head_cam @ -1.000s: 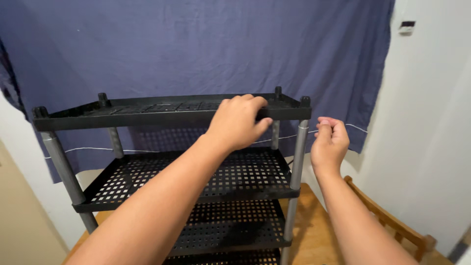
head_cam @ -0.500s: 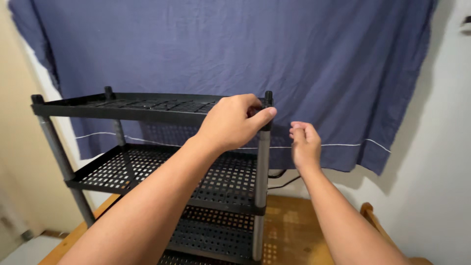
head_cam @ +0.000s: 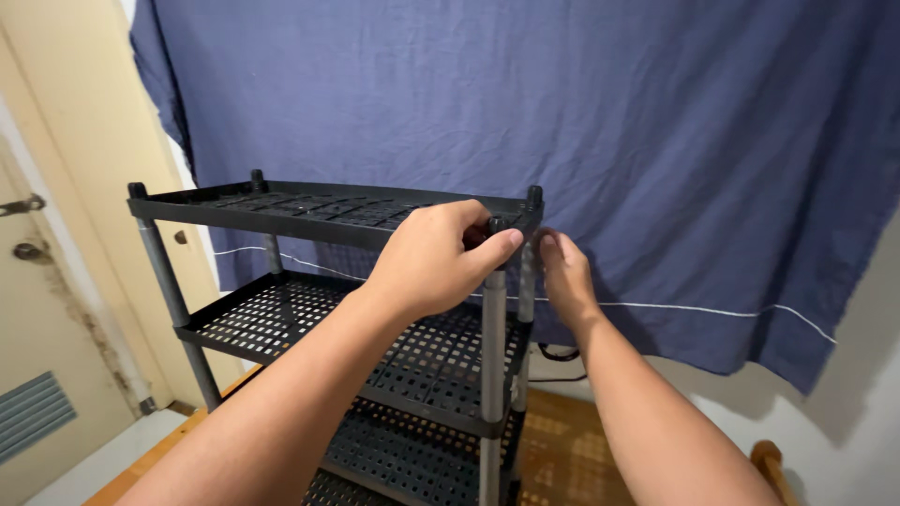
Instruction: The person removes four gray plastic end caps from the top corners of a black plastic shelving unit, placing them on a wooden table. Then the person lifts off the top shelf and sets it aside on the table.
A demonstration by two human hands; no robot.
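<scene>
Head view: the right hand (head_cam: pixel 562 272), apart from the rack a second ago, now touches its far right post (head_cam: pixel 527 272), fingers loosely curled. The left hand (head_cam: pixel 436 258) stays clamped on the black rack's (head_cam: pixel 281 208) near right top corner.

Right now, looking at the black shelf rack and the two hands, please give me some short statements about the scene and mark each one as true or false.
1. The left hand grips the top shelf at its front right corner. True.
2. The right hand rests on the bottom shelf. False: it is up by the top shelf's right end, near the rear right post.
3. A dark blue cloth hangs behind the rack. True.
4. The middle shelf is loaded with boxes. False: nothing shows on its perforated surface.
5. The posts, such as the front left post, are grey. True.
</scene>
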